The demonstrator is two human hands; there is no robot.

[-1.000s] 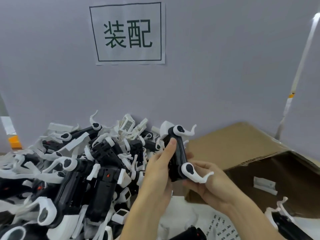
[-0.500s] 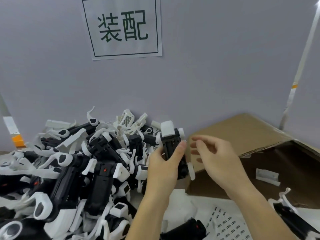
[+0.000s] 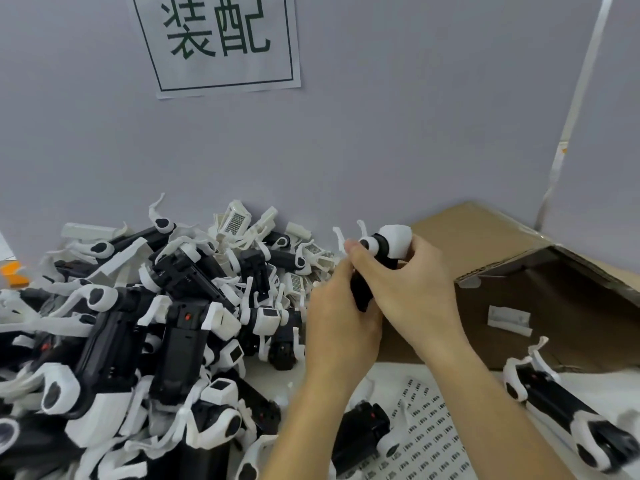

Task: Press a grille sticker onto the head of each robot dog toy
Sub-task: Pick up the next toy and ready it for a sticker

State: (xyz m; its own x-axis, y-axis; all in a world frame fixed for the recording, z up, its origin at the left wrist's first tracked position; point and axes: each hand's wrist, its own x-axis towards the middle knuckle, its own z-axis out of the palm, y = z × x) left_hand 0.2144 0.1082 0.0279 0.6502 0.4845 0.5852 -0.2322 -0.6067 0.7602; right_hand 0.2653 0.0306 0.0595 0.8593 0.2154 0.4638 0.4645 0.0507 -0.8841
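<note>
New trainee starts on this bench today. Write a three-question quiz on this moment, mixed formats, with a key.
1. True or false: both hands hold the same robot dog toy.
2. Where does the sticker sheet lie?
A. on the table below the hands
B. inside the cardboard box
C. on the wall
3. Fill in: the pile of toys lies on the person's ____ side.

Key:
1. True: the left hand and right hand both grip it.
2. A
3. left
</note>
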